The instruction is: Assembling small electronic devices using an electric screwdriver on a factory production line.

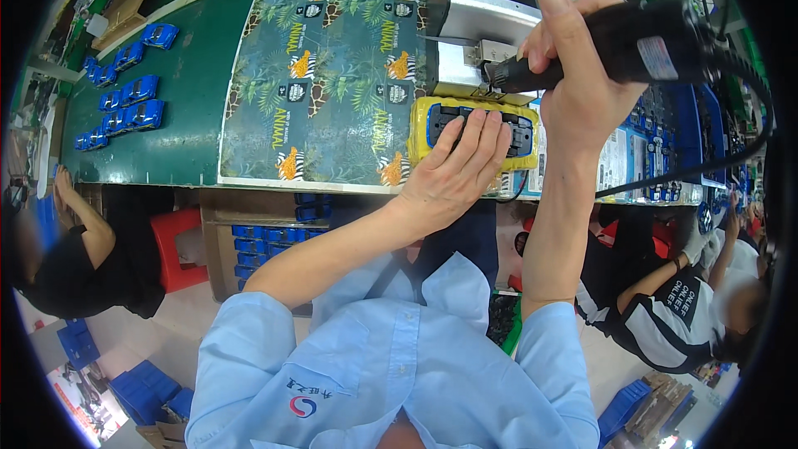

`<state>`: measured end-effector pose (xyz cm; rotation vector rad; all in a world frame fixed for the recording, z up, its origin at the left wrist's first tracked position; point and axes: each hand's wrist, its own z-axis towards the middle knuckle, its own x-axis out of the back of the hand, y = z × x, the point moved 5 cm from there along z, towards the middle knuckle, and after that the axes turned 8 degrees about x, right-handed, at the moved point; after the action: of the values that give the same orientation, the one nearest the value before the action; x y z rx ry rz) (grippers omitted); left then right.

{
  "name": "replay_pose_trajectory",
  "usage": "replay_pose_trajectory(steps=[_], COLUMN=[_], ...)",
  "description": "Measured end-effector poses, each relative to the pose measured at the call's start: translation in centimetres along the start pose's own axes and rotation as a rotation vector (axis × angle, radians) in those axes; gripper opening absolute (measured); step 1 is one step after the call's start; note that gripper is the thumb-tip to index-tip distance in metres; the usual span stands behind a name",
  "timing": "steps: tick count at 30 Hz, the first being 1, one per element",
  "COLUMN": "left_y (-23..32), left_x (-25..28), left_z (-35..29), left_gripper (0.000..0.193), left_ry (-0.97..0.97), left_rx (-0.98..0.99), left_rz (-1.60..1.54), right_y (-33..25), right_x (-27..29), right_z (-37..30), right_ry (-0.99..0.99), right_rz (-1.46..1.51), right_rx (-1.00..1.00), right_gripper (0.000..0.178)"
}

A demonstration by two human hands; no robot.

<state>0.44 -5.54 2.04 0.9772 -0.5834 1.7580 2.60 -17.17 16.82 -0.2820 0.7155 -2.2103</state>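
Holding: R hand [582, 75], grip wrapped round black power driver [657, 43]; L hand [461, 154], grip not clasped, fingers laid flat over toy car base [521, 135].

Location, car base: underside up, black w/ blue edge, in yellow holder [420, 135] at near edge of counter [191, 137], R end of printed sheet [341, 108].

Hidden/unclear: mid part of base under L fingers; driver handle partly behind R fingers; driver tip just beside silver metal box [459, 66], can't tell if touching. Cable [758, 104] loops R of driver, partly lost in dark rim. Far R parts small, blurred. Co-worker L [125, 262] & co-worker R [665, 316] partly cut off by rim.

Containers: cardboard box [214, 262] below counter edge, w/ blue cars [249, 245] in rows; part hidden by forearm, qty n/a. Blue crates [141, 391] on floor, lower L, contents can't be told. Yellow holder: 1 base.

Loose: blue toy cars [145, 115], several, in rough rows, L side of counter.
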Motion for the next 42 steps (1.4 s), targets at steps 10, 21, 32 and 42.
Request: replay_pose_trajectory(steps=[10, 21, 32, 42], left_y=[-0.1, 0.1, 0.1, 0.1], left_x=[0.1, -0.3, -0.6, -0.3], left_z=[0.0, -0.1, -0.2, 0.1], left_gripper=[0.059, 0.060, 0.058, 0.056], left_ry=[0.005, -0.035, -0.033, 0.000], left_rx=[0.007, 0.011, 0.034, 0.027], left_rz=[-0.013, -0.001, 0.023, -0.052], right_y=[-1.9, -1.4, -0.4, -0.2], right_x=[3.4, 6.4, 5.9, 6.4], right_z=[-0.5, -3.2, -4.1, -4.2], right_ry=[-0.016, 0.079, -0.010, -0.030], right_rz=[0.248, 0.168, 0.180, 0.252], right_rx=[-0.194, -0.240, -0.248, -0.241], right_gripper=[0.018, 0.010, 0.016, 0.014])
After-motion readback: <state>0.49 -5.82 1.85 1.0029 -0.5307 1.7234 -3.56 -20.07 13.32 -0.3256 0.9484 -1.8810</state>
